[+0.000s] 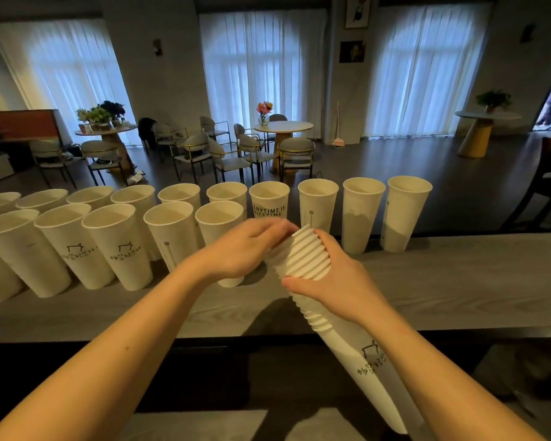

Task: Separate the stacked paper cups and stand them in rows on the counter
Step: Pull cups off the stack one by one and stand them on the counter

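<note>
Head view: right hand point(334, 281) grips cup stack point(306, 259); left hand point(242, 249) pinches top rim.

Two rows of cups point(185, 218) on counter point(458, 275), front row left, cup stack point(309, 259) tilted between both hands, tables behind.

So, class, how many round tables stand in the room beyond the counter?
3: left round table holding potted plants, middle one with a flower vase, right one with one plant. More may be out of view.
</note>
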`<state>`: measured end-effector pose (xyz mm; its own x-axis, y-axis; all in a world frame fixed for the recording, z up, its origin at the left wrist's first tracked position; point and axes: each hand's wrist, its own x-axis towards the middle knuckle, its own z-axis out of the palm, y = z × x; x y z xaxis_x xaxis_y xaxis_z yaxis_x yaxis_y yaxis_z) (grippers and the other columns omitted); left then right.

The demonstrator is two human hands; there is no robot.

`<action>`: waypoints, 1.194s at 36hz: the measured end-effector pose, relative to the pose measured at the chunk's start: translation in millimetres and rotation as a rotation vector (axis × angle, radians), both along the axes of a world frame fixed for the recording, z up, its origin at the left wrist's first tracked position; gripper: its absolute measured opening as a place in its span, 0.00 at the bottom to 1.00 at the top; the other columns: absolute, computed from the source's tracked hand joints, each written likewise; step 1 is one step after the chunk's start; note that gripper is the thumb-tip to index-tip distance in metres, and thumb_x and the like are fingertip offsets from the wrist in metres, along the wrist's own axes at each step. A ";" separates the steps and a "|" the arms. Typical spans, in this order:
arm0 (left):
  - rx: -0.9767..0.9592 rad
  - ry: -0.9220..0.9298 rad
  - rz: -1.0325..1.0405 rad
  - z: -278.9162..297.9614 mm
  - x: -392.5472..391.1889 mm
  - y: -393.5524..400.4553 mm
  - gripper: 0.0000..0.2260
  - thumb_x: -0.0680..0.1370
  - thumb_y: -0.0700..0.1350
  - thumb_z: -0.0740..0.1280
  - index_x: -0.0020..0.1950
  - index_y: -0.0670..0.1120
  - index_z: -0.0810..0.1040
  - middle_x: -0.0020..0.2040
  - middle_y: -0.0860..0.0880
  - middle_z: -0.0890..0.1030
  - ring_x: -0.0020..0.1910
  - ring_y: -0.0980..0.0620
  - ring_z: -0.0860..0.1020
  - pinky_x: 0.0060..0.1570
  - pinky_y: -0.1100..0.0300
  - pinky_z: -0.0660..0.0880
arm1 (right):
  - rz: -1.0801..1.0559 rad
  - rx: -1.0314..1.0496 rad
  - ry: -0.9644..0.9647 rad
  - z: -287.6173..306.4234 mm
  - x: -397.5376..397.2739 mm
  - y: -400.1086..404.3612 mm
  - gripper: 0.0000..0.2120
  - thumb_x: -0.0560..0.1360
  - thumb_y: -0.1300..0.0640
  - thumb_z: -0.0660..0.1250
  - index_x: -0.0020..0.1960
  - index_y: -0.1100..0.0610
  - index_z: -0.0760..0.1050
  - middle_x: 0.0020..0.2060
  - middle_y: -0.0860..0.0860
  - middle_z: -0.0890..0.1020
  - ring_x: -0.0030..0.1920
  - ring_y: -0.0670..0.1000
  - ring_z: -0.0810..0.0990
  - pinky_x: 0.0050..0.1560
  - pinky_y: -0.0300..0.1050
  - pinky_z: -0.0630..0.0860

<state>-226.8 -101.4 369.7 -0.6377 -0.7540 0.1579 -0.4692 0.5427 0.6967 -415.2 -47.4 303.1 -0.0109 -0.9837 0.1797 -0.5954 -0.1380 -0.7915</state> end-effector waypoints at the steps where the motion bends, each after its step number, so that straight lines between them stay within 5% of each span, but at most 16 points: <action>1: 0.020 -0.045 -0.036 1.6 -2.6 2.8 0.15 0.84 0.51 0.54 0.56 0.48 0.80 0.50 0.51 0.83 0.50 0.54 0.79 0.55 0.53 0.74 | -0.001 -0.003 0.005 1.3 -1.8 2.0 0.47 0.64 0.35 0.76 0.76 0.35 0.56 0.61 0.39 0.76 0.60 0.45 0.76 0.60 0.50 0.76; 9: 0.081 0.045 0.003 0.8 -20.3 12.1 0.10 0.81 0.48 0.64 0.48 0.52 0.85 0.42 0.56 0.85 0.41 0.61 0.80 0.46 0.61 0.73 | -0.006 -0.008 0.058 7.8 -19.5 15.5 0.47 0.64 0.36 0.77 0.75 0.35 0.55 0.60 0.39 0.74 0.59 0.44 0.74 0.57 0.47 0.76; 14: 0.053 0.096 0.152 5.4 -27.5 10.7 0.03 0.77 0.47 0.70 0.46 0.51 0.84 0.41 0.52 0.86 0.43 0.54 0.83 0.49 0.52 0.79 | 0.015 -0.016 0.083 4.7 -32.5 20.5 0.43 0.64 0.37 0.78 0.72 0.36 0.59 0.56 0.36 0.75 0.55 0.41 0.75 0.50 0.42 0.74; 19: -0.362 0.150 0.381 26.9 -23.0 2.0 0.07 0.80 0.49 0.65 0.55 0.50 0.79 0.44 0.56 0.79 0.42 0.59 0.77 0.40 0.61 0.74 | -0.009 0.041 0.057 2.3 -54.0 23.8 0.36 0.67 0.40 0.78 0.65 0.34 0.58 0.53 0.36 0.75 0.56 0.43 0.75 0.56 0.48 0.76; 22: -0.630 0.047 0.467 20.6 -23.4 -9.6 0.07 0.81 0.48 0.64 0.55 0.46 0.77 0.44 0.51 0.77 0.41 0.51 0.76 0.39 0.56 0.72 | -0.028 0.095 0.078 -2.7 -62.7 22.9 0.41 0.65 0.37 0.78 0.71 0.38 0.60 0.58 0.39 0.76 0.61 0.46 0.75 0.62 0.53 0.75; 29: -0.731 -0.378 0.376 -30.4 -42.7 -32.6 0.07 0.80 0.48 0.64 0.53 0.47 0.78 0.48 0.45 0.83 0.46 0.45 0.80 0.46 0.50 0.77 | -0.027 0.101 0.042 -3.3 -68.5 22.0 0.42 0.66 0.38 0.78 0.74 0.38 0.60 0.58 0.38 0.76 0.60 0.44 0.75 0.60 0.47 0.76; 36: -0.774 -0.495 0.390 -37.4 -39.9 -45.2 0.11 0.81 0.49 0.63 0.61 0.47 0.75 0.54 0.43 0.83 0.52 0.42 0.80 0.52 0.49 0.77 | -0.036 0.093 0.028 0.0 -70.9 18.4 0.38 0.67 0.41 0.78 0.67 0.32 0.56 0.49 0.31 0.71 0.52 0.38 0.72 0.54 0.41 0.71; 40: -0.724 -0.563 0.394 -32.4 -38.5 -47.5 0.12 0.81 0.50 0.63 0.62 0.46 0.75 0.56 0.43 0.82 0.53 0.44 0.80 0.49 0.51 0.79 | -0.042 0.074 0.005 -1.0 -69.8 15.4 0.42 0.67 0.41 0.78 0.72 0.36 0.57 0.50 0.31 0.70 0.54 0.40 0.71 0.50 0.39 0.69; 43: -0.634 -0.452 0.445 -21.3 -43.8 -44.4 0.17 0.77 0.51 0.69 0.64 0.48 0.73 0.59 0.46 0.81 0.56 0.46 0.78 0.52 0.51 0.77 | -0.046 0.065 0.002 -1.1 -69.2 14.2 0.42 0.66 0.39 0.78 0.73 0.36 0.58 0.51 0.31 0.71 0.54 0.39 0.72 0.50 0.39 0.69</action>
